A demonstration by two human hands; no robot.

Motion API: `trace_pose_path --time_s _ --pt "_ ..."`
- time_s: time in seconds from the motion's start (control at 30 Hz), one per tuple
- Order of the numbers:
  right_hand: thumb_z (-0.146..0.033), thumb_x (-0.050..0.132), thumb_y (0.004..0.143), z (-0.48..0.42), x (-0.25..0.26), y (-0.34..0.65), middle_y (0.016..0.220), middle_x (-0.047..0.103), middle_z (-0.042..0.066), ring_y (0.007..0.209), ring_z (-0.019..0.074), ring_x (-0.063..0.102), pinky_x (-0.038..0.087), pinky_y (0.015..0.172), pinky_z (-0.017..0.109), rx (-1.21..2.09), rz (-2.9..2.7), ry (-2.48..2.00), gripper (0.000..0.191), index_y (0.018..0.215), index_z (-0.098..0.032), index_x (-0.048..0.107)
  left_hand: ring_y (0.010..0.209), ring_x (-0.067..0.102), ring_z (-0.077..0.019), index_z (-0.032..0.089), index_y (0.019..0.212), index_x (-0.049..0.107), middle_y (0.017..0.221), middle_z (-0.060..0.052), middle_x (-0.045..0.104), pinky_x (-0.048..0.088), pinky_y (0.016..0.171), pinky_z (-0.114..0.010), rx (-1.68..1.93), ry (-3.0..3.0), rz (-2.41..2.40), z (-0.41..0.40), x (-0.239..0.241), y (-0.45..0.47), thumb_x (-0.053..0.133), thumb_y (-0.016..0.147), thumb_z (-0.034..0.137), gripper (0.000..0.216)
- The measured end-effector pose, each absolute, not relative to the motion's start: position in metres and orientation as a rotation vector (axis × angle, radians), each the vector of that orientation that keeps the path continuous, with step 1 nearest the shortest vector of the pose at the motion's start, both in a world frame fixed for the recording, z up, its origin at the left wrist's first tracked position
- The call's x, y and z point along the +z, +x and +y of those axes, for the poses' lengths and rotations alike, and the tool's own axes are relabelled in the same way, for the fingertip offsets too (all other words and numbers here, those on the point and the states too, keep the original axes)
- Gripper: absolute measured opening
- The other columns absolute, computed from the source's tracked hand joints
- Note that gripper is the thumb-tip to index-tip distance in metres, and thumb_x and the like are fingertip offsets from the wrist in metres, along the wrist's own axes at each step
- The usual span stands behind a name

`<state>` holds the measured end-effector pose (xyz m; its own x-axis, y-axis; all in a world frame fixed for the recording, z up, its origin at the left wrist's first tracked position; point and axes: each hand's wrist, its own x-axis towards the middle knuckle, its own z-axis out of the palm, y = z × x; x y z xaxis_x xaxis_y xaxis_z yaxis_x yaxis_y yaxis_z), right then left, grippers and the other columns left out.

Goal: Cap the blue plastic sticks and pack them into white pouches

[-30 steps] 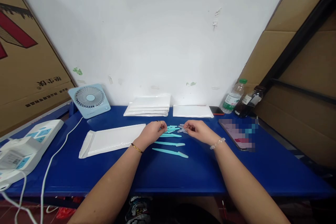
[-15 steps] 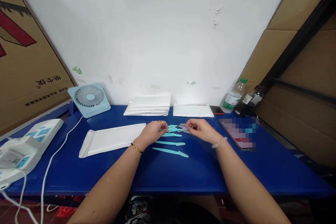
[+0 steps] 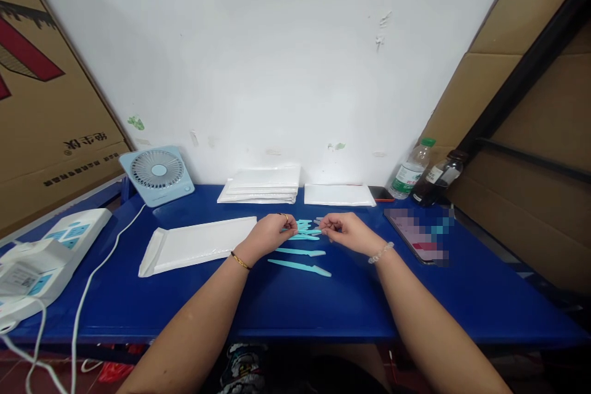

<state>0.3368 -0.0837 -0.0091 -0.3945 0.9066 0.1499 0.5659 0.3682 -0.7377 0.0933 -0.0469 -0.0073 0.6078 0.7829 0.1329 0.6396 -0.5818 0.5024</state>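
My left hand (image 3: pixel 272 232), closed in a pinch, holds the handle of a teal eyebrow razor (image 3: pixel 308 232) that points right. Facing it, my right hand (image 3: pixel 344 232) is closed at the razor's blade end, its fingertips around a small clear plastic cap, mostly hidden. Other teal razors lie beneath and behind my fingers, partly covered. Nearer me, two separate razors rest flat, one (image 3: pixel 302 252) above the other (image 3: pixel 302 267). More clear caps (image 3: pixel 317 220) are on the table just behind my right fingertips.
A white padded envelope (image 3: pixel 198 246) lies left of my left hand. A stack of envelopes (image 3: pixel 261 184) and another envelope (image 3: pixel 339 195) sit by the wall. Around the blue table (image 3: pixel 314 311) are a fan (image 3: pixel 159 175), power strip (image 3: pixel 83 231), phone (image 3: pixel 415 237) and two bottles (image 3: pixel 410 172).
My right hand has moved a little left from the clear caps to the tip of the razor in my left hand. My left hand has barely shifted.
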Motion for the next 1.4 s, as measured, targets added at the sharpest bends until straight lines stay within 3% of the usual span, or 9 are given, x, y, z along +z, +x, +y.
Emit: trace_pose_path --time_s 0.33,0.67,0.9,1.03,1.2,1.4 --pt "-0.024 0.054 0.079 -0.081 -0.01 0.341 0.067 0.061 0.0 0.058 0.0112 0.053 0.04 0.053 0.022 0.743 -2.063 -1.271 0.013 0.083 -0.017 0.064 0.075 0.059 -0.0151 0.02 0.085 0.064 0.083 -0.001 0.068 0.041 0.063 -0.023 0.46 2.421 1.177 -0.045 -0.007 0.093 0.048 0.082 0.032 0.02" --pt "-0.028 0.056 0.081 -0.085 -0.009 0.337 0.066 0.064 0.001 0.06 0.0142 0.063 0.048 0.059 0.024 1.045 -2.117 -1.239 0.017 0.088 -0.016 0.065 0.067 0.058 -0.0137 0.021 0.081 0.066 0.076 -0.001 0.066 0.039 0.059 -0.022 0.327 2.452 1.028 -0.055 -0.011 0.098 0.052 0.083 0.041 0.025" --pt "-0.02 0.055 0.077 -0.067 -0.022 0.363 0.078 0.065 0.004 0.068 0.0153 0.059 0.043 0.063 0.025 0.416 -2.193 -1.545 0.011 0.08 -0.017 0.065 0.084 0.058 -0.0183 0.022 0.085 0.068 0.091 -0.003 0.064 0.039 0.068 -0.026 0.32 2.676 1.287 -0.041 -0.02 0.092 0.059 0.078 0.03 0.013" --pt "-0.023 0.061 0.074 -0.065 -0.027 0.356 0.081 0.063 0.005 0.069 0.0153 0.057 0.042 0.063 0.024 0.371 -2.298 -1.597 0.007 0.076 -0.017 0.064 0.078 0.059 -0.0167 0.021 0.078 0.067 0.086 -0.003 0.064 0.038 0.065 -0.025 0.249 2.7 1.292 -0.039 -0.022 0.094 0.055 0.08 0.025 0.012" --pt "-0.013 0.054 0.072 -0.066 -0.027 0.35 0.076 0.061 0.004 0.065 0.0137 0.055 0.039 0.06 0.023 0.312 -2.334 -1.628 0.009 0.067 -0.017 0.061 0.073 0.058 -0.0159 0.019 0.071 0.063 0.081 -0.003 0.063 0.038 0.064 -0.026 0.266 2.74 1.313 -0.04 -0.021 0.096 0.05 0.083 0.022 0.018" --pt "-0.01 0.054 0.07 -0.065 -0.03 0.352 0.075 0.061 0.003 0.063 0.0131 0.054 0.039 0.06 0.023 0.315 -2.365 -1.54 0.009 0.071 -0.017 0.06 0.075 0.057 -0.0154 0.019 0.083 0.06 0.083 -0.003 0.063 0.039 0.064 -0.025 0.45 2.56 1.212 -0.041 -0.022 0.095 0.042 0.088 0.028 0.02"
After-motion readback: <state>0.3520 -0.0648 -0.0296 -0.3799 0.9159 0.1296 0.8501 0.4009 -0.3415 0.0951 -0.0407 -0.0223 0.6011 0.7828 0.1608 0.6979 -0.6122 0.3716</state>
